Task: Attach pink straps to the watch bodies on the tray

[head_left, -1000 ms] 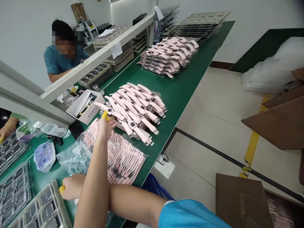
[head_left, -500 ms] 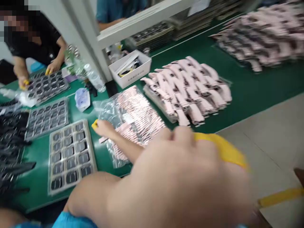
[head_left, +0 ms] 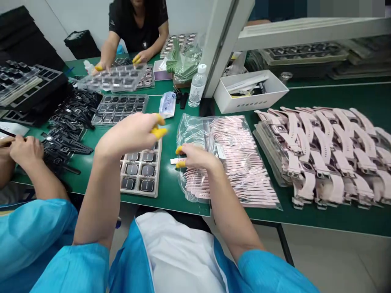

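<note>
My left hand, with yellow finger cots on its tips, is raised over a tray of dark square watch faces. Its thumb and finger are slightly apart, and I see nothing between them. My right hand, also in yellow cots, pinches a short pale pink watch strap whose end sticks out to the left. Below that hand lies a clear plastic bag with rows of pink straps on it. Part of the held strap is hidden by my fingers.
Assembled pink-strapped watches are stacked at the right. A white box, a plastic bottle and a metal post stand behind. Black straps lie left, near a neighbour's hands. Opposite, another person holds a clear tray.
My view has swung left and steadied. My left hand, large and blurred close to the camera before, is now over the watch face tray. My right hand remains by the pink straps.
</note>
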Demonstrator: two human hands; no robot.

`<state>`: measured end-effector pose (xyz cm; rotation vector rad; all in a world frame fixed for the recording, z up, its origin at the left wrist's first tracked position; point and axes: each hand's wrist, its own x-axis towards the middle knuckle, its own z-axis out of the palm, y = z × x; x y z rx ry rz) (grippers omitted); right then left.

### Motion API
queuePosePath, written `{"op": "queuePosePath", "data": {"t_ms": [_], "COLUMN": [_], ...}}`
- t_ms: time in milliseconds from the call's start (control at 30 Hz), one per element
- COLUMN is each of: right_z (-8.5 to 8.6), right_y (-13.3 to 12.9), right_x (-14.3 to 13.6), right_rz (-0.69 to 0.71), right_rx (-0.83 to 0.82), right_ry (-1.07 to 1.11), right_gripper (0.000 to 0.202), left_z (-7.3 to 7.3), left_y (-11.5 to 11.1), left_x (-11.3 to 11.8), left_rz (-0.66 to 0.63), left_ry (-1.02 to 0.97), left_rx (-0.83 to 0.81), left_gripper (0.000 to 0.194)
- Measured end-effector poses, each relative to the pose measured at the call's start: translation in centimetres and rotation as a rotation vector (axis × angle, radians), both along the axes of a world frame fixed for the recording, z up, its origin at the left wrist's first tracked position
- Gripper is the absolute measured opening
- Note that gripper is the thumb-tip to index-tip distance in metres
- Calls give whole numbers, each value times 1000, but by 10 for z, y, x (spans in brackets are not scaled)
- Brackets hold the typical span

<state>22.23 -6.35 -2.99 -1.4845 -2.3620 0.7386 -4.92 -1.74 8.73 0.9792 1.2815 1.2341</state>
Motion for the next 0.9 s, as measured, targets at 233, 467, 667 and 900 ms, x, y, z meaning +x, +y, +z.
{"op": "queuePosePath", "data": {"t_ms": [233, 467, 667, 900], "right_z": [8, 2, -12, -26], "right_y": [-2, 3, 7, 17], "right_x": [-20, -26, -24, -24], "right_rz": [97, 67, 22, -288], "right_rx": [-9, -1, 8, -16], "right_ry": [-181, -113, -23, 471], "right_gripper": [17, 10, 19, 33], "left_z": [-63, -86, -88, -91], "left_y": [24, 30, 23, 3], "left_x": [11, 38, 27, 43], "left_rz": [-244, -506, -421, -253], "left_ry": [738, 1465, 1423, 1038], "left_rx": [195, 241, 209, 194], "left_gripper": [26, 23, 16, 9]}}
